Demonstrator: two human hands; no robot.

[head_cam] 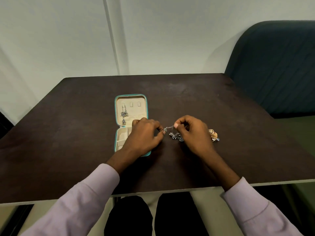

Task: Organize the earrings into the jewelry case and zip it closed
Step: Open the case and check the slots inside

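Your left hand [144, 133] and right hand [190, 132] each pinch one end of the silver earring [176, 136], probably to untangle it. The jewelry case [130, 99] lies open at left (one pair already hung); gold earrings [213, 134] wait at right.

Both hands, left [144, 133] and right [192, 132], pinch with curled fingertips.

Matt wood, soft lining, glinting metal

The table [187, 92] is dark, matt wood grain with a pale edge. The case [130, 96] has a teal, leather-like shell and a cream, velvety matt lining. The silver earring [176, 136] looks like dull, darkened metal with small shiny stones; the gold earring [213, 134] is brighter, glossy openwork metal. The sleeves [81, 198] are smooth lilac cloth.
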